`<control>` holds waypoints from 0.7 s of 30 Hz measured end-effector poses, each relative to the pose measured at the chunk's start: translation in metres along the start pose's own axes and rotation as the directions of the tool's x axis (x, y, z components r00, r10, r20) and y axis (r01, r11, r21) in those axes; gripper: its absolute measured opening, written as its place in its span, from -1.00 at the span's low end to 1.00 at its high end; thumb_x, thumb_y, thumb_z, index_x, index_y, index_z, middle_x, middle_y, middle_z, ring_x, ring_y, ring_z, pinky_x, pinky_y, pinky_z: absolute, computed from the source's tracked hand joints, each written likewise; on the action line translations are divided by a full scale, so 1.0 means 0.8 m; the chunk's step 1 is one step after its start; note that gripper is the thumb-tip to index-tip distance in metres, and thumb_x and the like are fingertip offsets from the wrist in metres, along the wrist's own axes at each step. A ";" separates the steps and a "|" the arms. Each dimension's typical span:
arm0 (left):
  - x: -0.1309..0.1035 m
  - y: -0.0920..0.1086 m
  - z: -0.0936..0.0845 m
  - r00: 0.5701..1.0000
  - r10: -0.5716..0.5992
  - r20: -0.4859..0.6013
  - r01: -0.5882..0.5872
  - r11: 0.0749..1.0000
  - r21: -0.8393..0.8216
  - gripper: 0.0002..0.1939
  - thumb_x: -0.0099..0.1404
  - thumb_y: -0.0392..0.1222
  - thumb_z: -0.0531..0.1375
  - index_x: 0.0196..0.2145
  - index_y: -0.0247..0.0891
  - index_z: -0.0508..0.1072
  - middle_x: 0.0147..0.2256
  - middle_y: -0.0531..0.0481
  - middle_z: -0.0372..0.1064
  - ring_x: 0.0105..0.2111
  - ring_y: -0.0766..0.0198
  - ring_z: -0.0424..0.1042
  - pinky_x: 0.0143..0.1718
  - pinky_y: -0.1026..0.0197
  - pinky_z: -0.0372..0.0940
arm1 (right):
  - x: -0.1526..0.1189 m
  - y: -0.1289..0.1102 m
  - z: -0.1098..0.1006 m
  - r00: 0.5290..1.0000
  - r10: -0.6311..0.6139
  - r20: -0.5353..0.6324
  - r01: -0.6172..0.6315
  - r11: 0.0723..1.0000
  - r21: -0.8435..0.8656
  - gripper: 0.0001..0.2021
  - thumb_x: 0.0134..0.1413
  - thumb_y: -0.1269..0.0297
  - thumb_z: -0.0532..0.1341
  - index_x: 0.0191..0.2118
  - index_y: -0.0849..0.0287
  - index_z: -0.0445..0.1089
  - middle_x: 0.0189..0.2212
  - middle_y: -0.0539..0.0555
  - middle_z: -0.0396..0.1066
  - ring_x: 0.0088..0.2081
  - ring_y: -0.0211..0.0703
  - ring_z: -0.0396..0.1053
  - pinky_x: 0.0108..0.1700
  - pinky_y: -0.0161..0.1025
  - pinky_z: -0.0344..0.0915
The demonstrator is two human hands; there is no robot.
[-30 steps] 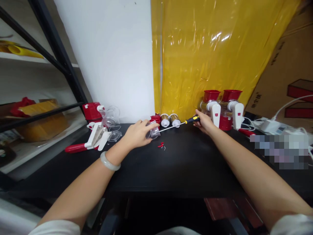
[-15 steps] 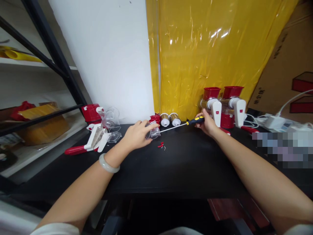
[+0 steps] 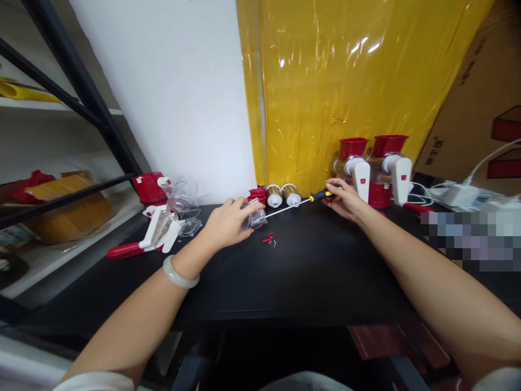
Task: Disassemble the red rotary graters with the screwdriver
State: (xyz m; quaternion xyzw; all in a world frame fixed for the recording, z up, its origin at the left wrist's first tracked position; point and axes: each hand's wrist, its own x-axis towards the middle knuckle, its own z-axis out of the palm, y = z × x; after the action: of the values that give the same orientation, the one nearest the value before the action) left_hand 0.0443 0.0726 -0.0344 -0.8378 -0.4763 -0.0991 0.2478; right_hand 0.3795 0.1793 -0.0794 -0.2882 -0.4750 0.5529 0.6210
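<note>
My left hand point(image 3: 230, 224) is closed around a clear plastic part point(image 3: 257, 217), holding it on the black table; much of the part is hidden by my fingers. In my right hand point(image 3: 344, 200) is a screwdriver point(image 3: 323, 194) with a black and yellow handle, gripped near its rear end. Its long metal shaft slopes down leftward, and the tip meets the right side of the clear part. Just in front lie a small red piece point(image 3: 267, 238) and tiny metal screws point(image 3: 274, 243). Behind are a red plastic part point(image 3: 256, 193) and two grater drums point(image 3: 291, 194).
Two assembled red-and-white rotary graters point(image 3: 389, 163) stand at the back right, beside white cables and a power adapter point(image 3: 464, 194). To the left lie a white crank with a red handle point(image 3: 127, 250), a red housing point(image 3: 147, 187) and clear parts point(image 3: 184, 195). A shelf rack borders the left.
The screwdriver's handle has risen slightly, steepening its slope, and my right hand has shifted its grip on it. My left hand keeps holding the clear part. The camera view has shifted a little.
</note>
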 end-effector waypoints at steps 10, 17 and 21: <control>0.000 0.000 0.001 1.000 -0.004 0.000 0.004 1.000 -0.008 -0.35 0.20 -0.05 0.24 0.22 0.10 0.14 0.01 -0.12 0.24 -0.09 0.03 0.29 -0.24 0.14 0.26 | -0.003 -0.009 -0.003 0.992 0.038 0.116 -0.048 0.996 0.080 -0.63 -0.34 0.45 0.36 -0.30 0.01 0.35 -0.37 -0.07 0.46 -0.26 -0.20 0.42 -0.25 -0.23 0.38; 0.000 -0.001 0.002 1.000 0.006 0.001 -0.006 1.000 -0.007 -0.35 0.21 -0.03 0.23 0.22 0.11 0.14 0.03 -0.12 0.23 -0.09 0.03 0.29 -0.24 0.13 0.26 | 0.002 -0.007 -0.005 0.979 -0.189 -0.078 0.133 0.877 -0.461 -0.53 0.00 -0.25 0.17 -0.47 0.12 0.33 -0.74 -0.03 0.24 -0.69 -0.24 0.22 -0.65 -0.30 0.13; 0.000 0.001 0.002 1.000 0.010 0.006 -0.010 1.000 -0.007 -0.36 0.21 -0.03 0.23 0.22 0.10 0.15 0.02 -0.12 0.23 -0.09 0.02 0.29 -0.25 0.13 0.26 | -0.003 -0.014 -0.002 0.949 -0.301 -0.097 0.213 0.835 -0.508 -0.70 -0.07 0.02 0.30 -0.53 0.11 0.28 -0.69 -0.07 0.18 -0.66 -0.32 0.10 -0.67 -0.35 -0.01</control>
State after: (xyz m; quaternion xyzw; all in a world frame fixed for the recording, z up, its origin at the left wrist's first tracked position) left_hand 0.0446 0.0729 -0.0361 -0.8413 -0.4725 -0.0969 0.2441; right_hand 0.3855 0.1745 -0.0704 -0.4166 -0.5784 0.2980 0.6349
